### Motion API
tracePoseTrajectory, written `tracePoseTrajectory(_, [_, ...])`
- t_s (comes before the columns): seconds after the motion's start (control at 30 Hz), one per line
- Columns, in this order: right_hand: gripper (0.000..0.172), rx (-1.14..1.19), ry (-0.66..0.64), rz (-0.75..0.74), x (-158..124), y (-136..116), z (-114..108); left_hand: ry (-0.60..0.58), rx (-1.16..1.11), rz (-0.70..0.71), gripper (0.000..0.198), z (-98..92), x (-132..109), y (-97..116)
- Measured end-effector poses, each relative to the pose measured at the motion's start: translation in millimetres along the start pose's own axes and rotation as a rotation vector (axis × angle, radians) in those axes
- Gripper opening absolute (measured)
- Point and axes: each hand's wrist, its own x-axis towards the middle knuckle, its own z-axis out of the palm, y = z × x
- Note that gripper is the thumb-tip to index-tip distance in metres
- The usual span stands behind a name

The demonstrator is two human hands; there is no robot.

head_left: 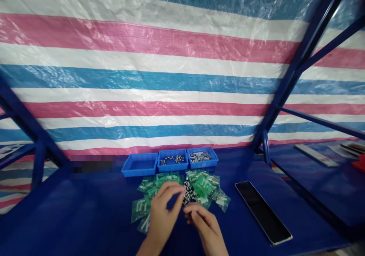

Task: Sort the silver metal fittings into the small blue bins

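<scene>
Green plastic bags (159,182): lying in two loose heaps mid-bench, just in front of the trays, some with small metal pieces showing inside.
Small metal parts (187,191): sitting in a loose dark-and-silver pile between the two heaps, touching the bags on both sides.
Left hand (165,214): hovering over the left heap, with curved fingers reaching towards the pile.
Right hand (207,225): lying close below the pile, its fingers bunched towards the left hand.
Grip: fingertips of both hands are nearly together, but whether they are pinching a part is impossible to tell.
Blue plastic trays (139,164): standing in a touching row along the bench's back edge, the middle one holding scattered silver fittings (171,159), the right one packed grey parts (200,156).
Black tablet (264,212): lying at an angle near the bench's right front.
Blue bench (71,210): carrying everything.
Striped tarpaulin (182,77): hanging behind.
Risk: unconfined parts may be scattering if a finger catches the slippery bags.
</scene>
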Motion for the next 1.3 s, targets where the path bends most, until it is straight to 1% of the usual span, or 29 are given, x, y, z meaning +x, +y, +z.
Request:
tracePoseTrajectory(0.07, [0.033, -0.056, -0.002, 0.015, -1.1, -0.2, -2.3, 0.013, 0.131, 0.027, 0.018, 0.3, 32.0, -17.6])
tracePoseTrajectory(0.13, [0.032, -0.112, -0.02, 0.022, -3.4, -1.2, -3.4, -0.007, 0.172, 0.015, 0.022, 1.1, 58.3, -36.4])
tracePoseTrajectory(0.17, [0.031, -0.138, -0.028, 0.022, -4.8, -1.4, -3.5, -0.033, 0.192, 0.006, 0.029, 1.6, 65.8, -44.2])
tracePoseTrajectory(0.2, [0.031, -0.163, -0.021, 0.017, -6.4, -1.1, -3.3, -0.062, 0.207, -0.005, 0.035, 2.2, 68.4, -50.0])
tracePoseTrajectory(0.23, [0.03, -0.188, -0.001, 0.005, -7.9, -0.4, -3.0, -0.099, 0.222, -0.016, 0.038, 2.9, 66.0, -53.5])
tracePoseTrajectory(0.27, [0.029, -0.214, 0.028, -0.017, -9.4, 0.8, -2.6, -0.143, 0.236, -0.028, 0.035, 3.8, 58.9, -54.5])
tracePoseTrajectory(0.33, [0.029, -0.272, 0.092, -0.074, -11.4, 4.0, -1.8, -0.247, 0.254, -0.05, 0.022, 6.1, 35.1, -50.8])
tracePoseTrajectory(0.37, [0.029, -0.305, 0.108, -0.099, -11.9, 5.6, -1.5, -0.301, 0.26, -0.06, 0.018, 7.6, 21.1, -47.4])
tracePoseTrajectory(0.47, [0.027, -0.387, 0.079, -0.15, -11.8, 8.9, -0.2, -0.419, 0.277, -0.084, 0.023, 12.8, -14.3, -38.1])
tracePoseTrajectory(0.57, [0.024, -0.436, 0.027, -0.183, -10.7, 10.1, 2.3, -0.469, 0.297, -0.096, 0.026, 17.9, -29.3, -36.3])
tracePoseTrajectory(0.77, [0.024, -0.496, -0.007, -0.179, -11.2, 13.9, 2.8, -0.479, 0.303, -0.119, 0.025, 21.8, -28.5, -42.5])
tracePoseTrajectory(0.93, [0.023, -0.544, -0.02, -0.178, -9.3, 16.1, -6.3, -0.462, 0.27, -0.171, 0.021, 16.5, -32.0, -41.1])
tracePoseTrajectory(1.0, [0.024, -0.541, -0.003, -0.195, -7.4, 15.0, -8.5, -0.438, 0.191, -0.214, 0.017, 11.8, -35.5, -36.8])
tracePoseTrajectory(1.1, [0.028, -0.5, -0.004, -0.23, -5.0, 9.3, -6.9, -0.389, -0.044, -0.309, 0.01, 2.7, -41.0, -26.4])
tracePoseTrajectory(1.17, [0.03, -0.445, -0.024, -0.221, -4.1, 3.4, -3.2, -0.37, -0.175, -0.365, 0.006, -3.4, -43.4, -18.8])
tracePoseTrajectory(1.23, [0.026, -0.397, -0.033, -0.191, -3.7, -2.0, 0.6, -0.362, -0.242, -0.404, 0.002, -8.7, -44.4, -12.4])
tracePoseTrajectory(1.3, [0.02, -0.376, -0.021, -0.164, -3.7, -4.9, 2.9, -0.358, -0.27, -0.427, 0.003, -12.4, -44.4, -8.2])
